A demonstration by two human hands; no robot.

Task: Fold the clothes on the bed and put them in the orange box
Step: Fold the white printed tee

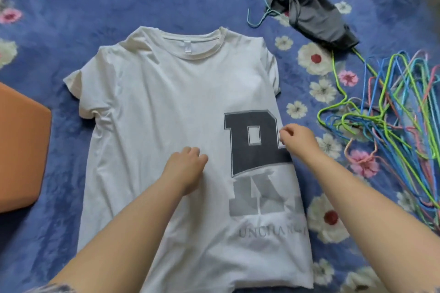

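On a blue floral bedspread (119, 0), seen from above, a white T-shirt (166, 107) lies spread flat with its printed front up. Its long axis runs straight away from the person – collar at the far end, hem nearest the body. Dark block lettering sits toward the shirt's right side.

The right hand (297, 138) is at the shirt's right edge, beside the dark letter, fingers curled and apparently pinching the fabric there. The left hand (185, 166) rests on the middle of the shirt, fingers loosely bent and pressing down, gripping nothing that can be seen.

The coming fold likely turns on this: the right edge lies directly under the right hand, and the cloth to be covered stretches leftward toward the left hand, so the side would fold across the long axis line.

An orange box (21, 150) sits just left of the shirt. A dark grey garment (316, 12) lies far right – colourful wire hangers (392, 112) are piled beside it
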